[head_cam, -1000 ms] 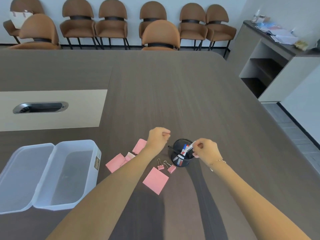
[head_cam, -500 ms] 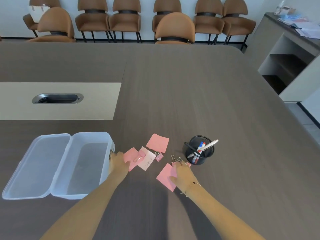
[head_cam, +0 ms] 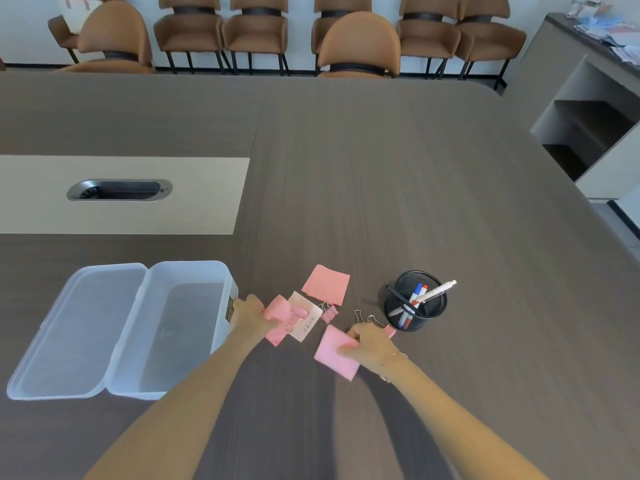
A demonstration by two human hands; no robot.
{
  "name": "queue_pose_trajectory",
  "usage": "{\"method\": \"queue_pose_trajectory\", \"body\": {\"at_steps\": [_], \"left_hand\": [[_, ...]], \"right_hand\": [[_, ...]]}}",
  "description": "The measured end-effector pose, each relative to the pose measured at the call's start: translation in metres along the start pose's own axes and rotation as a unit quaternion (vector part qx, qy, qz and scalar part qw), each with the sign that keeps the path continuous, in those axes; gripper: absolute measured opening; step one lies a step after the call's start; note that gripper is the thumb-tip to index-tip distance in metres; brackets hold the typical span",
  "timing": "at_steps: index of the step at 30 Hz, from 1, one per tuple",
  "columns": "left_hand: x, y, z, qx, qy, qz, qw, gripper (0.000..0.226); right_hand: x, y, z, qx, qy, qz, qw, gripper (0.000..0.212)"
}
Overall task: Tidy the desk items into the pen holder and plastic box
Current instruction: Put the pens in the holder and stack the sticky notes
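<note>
A black mesh pen holder point(head_cam: 415, 303) stands at the right with several pens in it, a white one leaning out. The clear plastic box point(head_cam: 180, 327) sits at the left, lid flipped open beside it. Between them lie pink sticky notes and binder clips. My left hand point(head_cam: 250, 313) pinches a pink sticky note point(head_cam: 278, 315) next to the box wall. My right hand point(head_cam: 369, 342) grips another pink sticky note point(head_cam: 334, 353). A third pink note point(head_cam: 327, 284) lies farther back, a pale card point(head_cam: 304, 318) and a pink binder clip point(head_cam: 328, 310) in the middle. Two clips point(head_cam: 367, 318) lie by my right fingers.
The dark wood table point(head_cam: 381, 185) stretches far ahead, with a beige inset panel and cable slot point(head_cam: 119, 190) at the left. Brown chairs point(head_cam: 356, 46) line the far edge. A grey shelf unit point(head_cam: 588, 109) stands at the right.
Both hands came down from the pen holder to the notes. The white pen now rests in the holder. Each hand has closed on a pink note.
</note>
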State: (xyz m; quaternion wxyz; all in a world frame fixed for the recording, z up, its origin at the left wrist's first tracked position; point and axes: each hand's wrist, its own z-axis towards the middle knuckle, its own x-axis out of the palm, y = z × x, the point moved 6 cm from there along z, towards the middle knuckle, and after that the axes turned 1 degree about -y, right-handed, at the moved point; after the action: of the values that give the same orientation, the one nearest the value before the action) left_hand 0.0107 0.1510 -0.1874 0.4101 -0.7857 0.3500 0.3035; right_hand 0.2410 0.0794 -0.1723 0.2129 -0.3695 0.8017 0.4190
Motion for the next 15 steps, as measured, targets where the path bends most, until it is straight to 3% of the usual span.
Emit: {"method": "queue_pose_trajectory", "body": {"at_steps": [3,7,11,15], "left_hand": [[0.006,-0.004,-0.005,0.003,0.026,0.026,0.999,0.059],[0.012,-0.01,-0.008,0.004,0.054,0.017,0.998,0.057],[0.011,-0.016,-0.009,0.007,0.043,0.035,0.998,0.051],[0.016,-0.015,-0.001,0.014,0.051,0.048,0.997,0.049]], "right_hand": [[-0.01,0.02,-0.004,-0.051,-0.003,0.181,0.982,0.027],[-0.027,0.035,0.007,-0.051,-0.075,0.291,0.953,0.021],[-0.042,0.041,0.039,-0.028,-0.144,0.282,0.948,0.013],[-0.04,0.042,0.082,-0.002,-0.179,0.138,0.974,0.022]]}}
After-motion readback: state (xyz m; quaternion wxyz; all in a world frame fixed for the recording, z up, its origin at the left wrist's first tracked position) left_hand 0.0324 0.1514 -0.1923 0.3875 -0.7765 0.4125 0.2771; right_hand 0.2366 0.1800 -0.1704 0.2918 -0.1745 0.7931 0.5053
